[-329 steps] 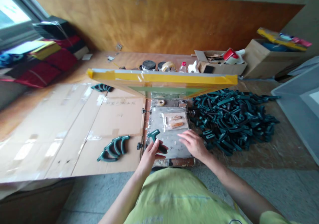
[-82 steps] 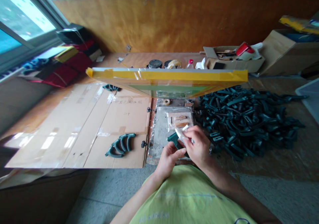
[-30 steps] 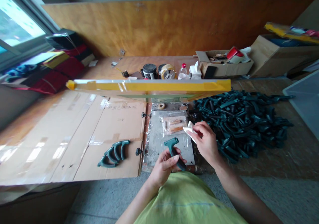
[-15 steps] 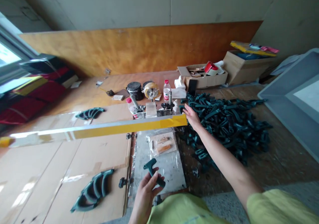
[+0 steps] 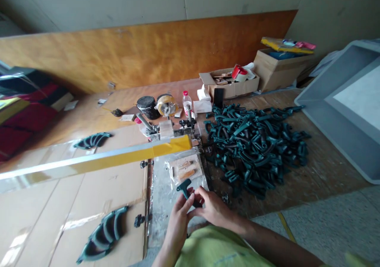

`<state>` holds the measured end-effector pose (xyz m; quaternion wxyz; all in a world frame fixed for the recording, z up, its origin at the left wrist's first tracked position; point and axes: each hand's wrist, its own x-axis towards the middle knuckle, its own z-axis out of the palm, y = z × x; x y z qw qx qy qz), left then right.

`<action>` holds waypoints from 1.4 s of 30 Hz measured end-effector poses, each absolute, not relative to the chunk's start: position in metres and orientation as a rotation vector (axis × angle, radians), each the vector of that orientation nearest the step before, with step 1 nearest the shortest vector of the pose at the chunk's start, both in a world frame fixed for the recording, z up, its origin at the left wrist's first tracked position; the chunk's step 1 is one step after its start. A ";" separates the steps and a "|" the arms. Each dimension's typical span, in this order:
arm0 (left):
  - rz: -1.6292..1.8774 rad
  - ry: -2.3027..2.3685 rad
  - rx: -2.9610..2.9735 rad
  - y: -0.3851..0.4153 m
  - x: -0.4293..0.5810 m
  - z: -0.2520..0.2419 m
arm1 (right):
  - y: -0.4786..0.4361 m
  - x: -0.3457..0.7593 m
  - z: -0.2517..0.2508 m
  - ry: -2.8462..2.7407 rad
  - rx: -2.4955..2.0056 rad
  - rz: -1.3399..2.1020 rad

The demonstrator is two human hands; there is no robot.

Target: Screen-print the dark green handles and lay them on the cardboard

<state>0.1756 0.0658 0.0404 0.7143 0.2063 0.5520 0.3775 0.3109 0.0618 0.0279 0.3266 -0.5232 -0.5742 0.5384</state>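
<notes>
Half a second ago the right hand [image 5: 212,209] was stretched out to the far end of the yellow-taped screen frame [image 5: 118,156]. It has now come back and sits against the left hand [image 5: 178,215], both together at the near edge of the wooden bench [image 5: 311,172]. The frame's edge also lies lower and more slanted across the view than before.

Between the hands is the dark green T-headed plastic handle [image 5: 185,187], held just above the grey metal plate [image 5: 162,195]. Its long axis runs from about 10 o'clock to 4 o'clock. The short crossbar head points up and away at 10 o'clock, and the stem end is buried in the fingers. The piece is matt and slim, and its stem is slightly curved.

The left hand is closed on the stem with thumb on top. The right hand's fingertips meet it at the lower end, but motion blur hides whether they pinch it or only touch.

At 2 o'clock from the hands spreads a heap of dark green plastic parts [image 5: 255,144]. At 8 o'clock a fan of curved green pieces [image 5: 102,237] lies on a brown cardboard sheet [image 5: 59,203].
</notes>
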 end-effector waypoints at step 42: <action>1.149 1.352 0.411 0.057 0.072 0.029 | 0.180 0.381 0.000 -1.904 -1.352 0.767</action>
